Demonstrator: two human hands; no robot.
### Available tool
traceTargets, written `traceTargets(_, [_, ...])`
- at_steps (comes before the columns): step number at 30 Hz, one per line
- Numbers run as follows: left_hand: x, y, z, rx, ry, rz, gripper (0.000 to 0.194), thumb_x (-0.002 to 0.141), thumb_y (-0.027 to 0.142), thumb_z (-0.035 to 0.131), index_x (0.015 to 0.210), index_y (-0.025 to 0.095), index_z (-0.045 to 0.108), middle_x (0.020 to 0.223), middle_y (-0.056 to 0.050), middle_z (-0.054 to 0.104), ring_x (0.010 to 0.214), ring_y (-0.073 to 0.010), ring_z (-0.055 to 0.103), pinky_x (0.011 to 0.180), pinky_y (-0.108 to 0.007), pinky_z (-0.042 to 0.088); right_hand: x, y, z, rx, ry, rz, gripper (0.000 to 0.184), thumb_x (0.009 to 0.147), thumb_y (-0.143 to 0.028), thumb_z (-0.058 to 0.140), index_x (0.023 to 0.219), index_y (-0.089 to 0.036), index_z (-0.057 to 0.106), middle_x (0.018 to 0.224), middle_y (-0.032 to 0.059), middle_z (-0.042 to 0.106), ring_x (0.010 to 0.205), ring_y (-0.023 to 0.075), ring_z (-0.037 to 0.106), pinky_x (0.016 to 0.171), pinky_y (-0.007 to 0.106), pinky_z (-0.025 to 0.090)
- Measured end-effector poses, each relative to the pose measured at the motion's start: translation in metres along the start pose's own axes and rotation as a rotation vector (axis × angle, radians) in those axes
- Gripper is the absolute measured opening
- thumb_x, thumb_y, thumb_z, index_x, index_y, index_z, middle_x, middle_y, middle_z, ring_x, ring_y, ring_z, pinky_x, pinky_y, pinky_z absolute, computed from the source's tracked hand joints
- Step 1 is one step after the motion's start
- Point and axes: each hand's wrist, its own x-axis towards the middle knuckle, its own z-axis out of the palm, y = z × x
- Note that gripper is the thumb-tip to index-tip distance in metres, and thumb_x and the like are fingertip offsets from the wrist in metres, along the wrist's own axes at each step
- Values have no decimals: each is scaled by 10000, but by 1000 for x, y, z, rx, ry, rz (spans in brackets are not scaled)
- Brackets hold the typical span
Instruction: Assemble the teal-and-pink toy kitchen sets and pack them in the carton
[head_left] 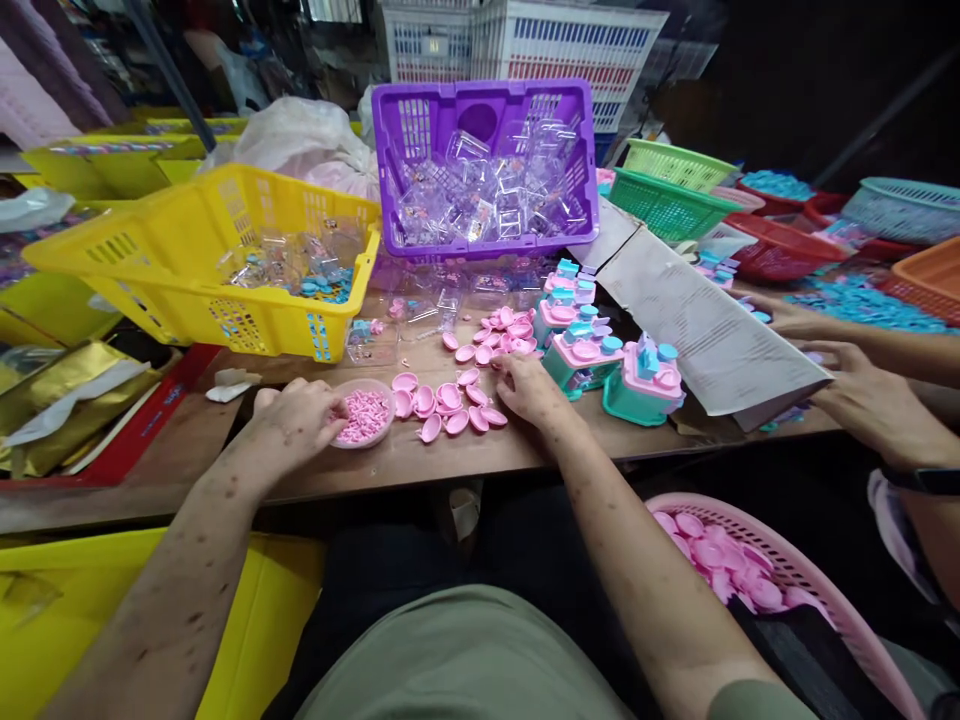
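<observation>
At the left rim of a round clear bowl (387,428) is my left hand (300,425), its fingers curled and the tips reaching over small pink pieces (363,415). Whatever those fingertips pinch is too small to make out. My right hand (531,388) rests beside loose pink oval cups (448,397) that look like toy spoon bowls or lids. Its fingers are bent and drawn together at the pile's edge; what lies between them is hidden. Right of that hand stand several pink and teal toy units (581,355) with blue knobs.
A yellow crate (187,295) and a tilted purple crate (487,245) hold clear plastic packs. A cardboard sheet (675,300) leans to the right, near a co-worker's hands (862,400). By my right leg sits a pink basket (817,590) of pink parts.
</observation>
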Motion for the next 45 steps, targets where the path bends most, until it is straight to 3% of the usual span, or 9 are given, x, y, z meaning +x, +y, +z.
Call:
traceTargets(5, [3,0,-5,121,-89,-10,187,985,349,652,982,256,814,1146,-125,789,1184,-381,691,996,-503,471,-10,7,-1,-6,68,52,214,895,-144,775,1105,-185,785,1020,103,802,910,265,743,904,401,639])
traceTargets(9, [2,4,-10,151,-118,35,189,1012,335,623,1001,231,780,1132,-138,792,1191,-383,698,961,-499,467,-30,2,-14,41,129,46,95,982,-239,739,1045,-207,802,1021,94,764,890,247,754,863,392,670])
traceTargets(14, [2,10,-12,117,-145,23,207,990,247,624,1131,219,773,1162,-121,821,1181,-344,728,970,-441,482,-66,-27,-36,282,209,37,260,1085,-465,721,1073,-219,805,1042,60,678,800,193,770,661,307,696])
traceTargets(17, [3,12,-19,52,-142,16,217,983,225,616,1126,192,776,1113,-120,836,1091,-316,767,934,-410,507,-84,-52,-51,425,211,-38,190,1082,-424,772,1100,-238,806,1070,47,675,780,166,765,666,292,711])
traceTargets(20, [1,10,-25,-97,-102,53,240,983,239,627,1143,182,796,1140,-113,851,1050,-284,782,940,-384,541,-93,-74,-62,374,197,-191,48,1056,-294,807,1096,-271,821,1049,53,718,884,198,769,752,314,708])
traceTargets(24, [-4,4,-27,-239,2,92,264,991,282,636,1125,177,838,1129,-112,850,1033,-271,779,963,-376,578,-95,-92,-66,315,188,-317,82,1033,-218,816,1081,-282,835,1019,55,761,895,213,777,809,336,684])
traceTargets(36, [-10,8,-17,-390,204,9,280,981,280,640,1069,173,883,1086,-121,788,1048,-271,752,1017,-430,617,-105,-107,-49,410,141,-362,103,1055,-204,772,1103,-266,838,1015,55,792,900,201,798,811,295,675])
traceTargets(41, [-27,32,-27,-584,329,27,227,988,335,707,1031,196,880,1231,-119,812,1141,-268,772,1039,-392,637,-105,-122,-44,425,142,-394,123,1026,-183,814,1113,-268,826,1023,41,775,890,188,789,816,279,672])
traceTargets(45, [-54,67,-39,-772,337,109,254,1035,401,779,1173,194,834,1074,-76,854,943,-203,802,849,-277,650,-106,-141,-48,473,111,-462,128,1029,-176,820,1123,-261,803,1018,33,732,889,166,751,808,251,654])
